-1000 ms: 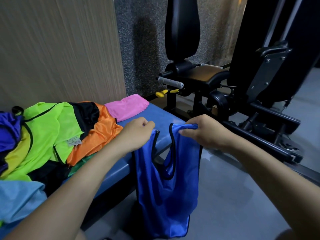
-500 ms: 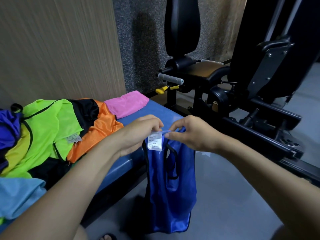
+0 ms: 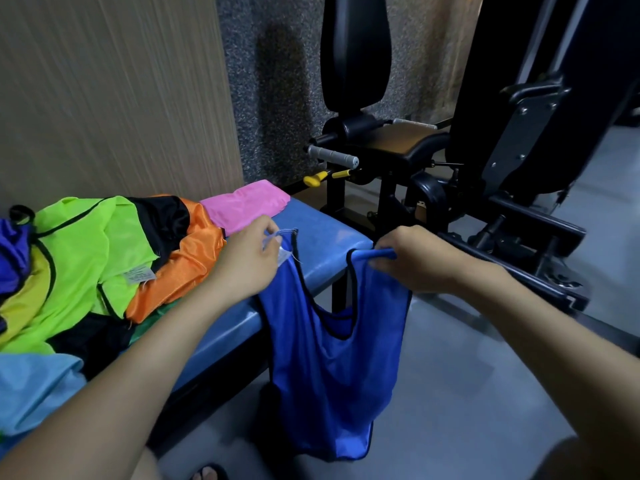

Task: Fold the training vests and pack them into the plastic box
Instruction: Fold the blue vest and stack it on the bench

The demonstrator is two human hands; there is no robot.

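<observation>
A blue training vest with black trim hangs in front of the blue padded bench, spread wide between my hands. My left hand pinches one shoulder strap, where a white label shows. My right hand grips the other shoulder strap off the bench's end. A heap of vests lies on the bench to the left: lime green, orange, black, purple, light blue. A folded pink vest sits at the bench's far end. No plastic box is in view.
A black gym machine with seat, back pad and yellow knobs stands close behind the bench on the right. A wood-look wall panel backs the bench. Grey floor lies below the vest. A toe shows at the bottom edge.
My hands have moved apart from nearly touching, pulling the blue vest's two shoulder straps wide so the vest hangs open and flat.
</observation>
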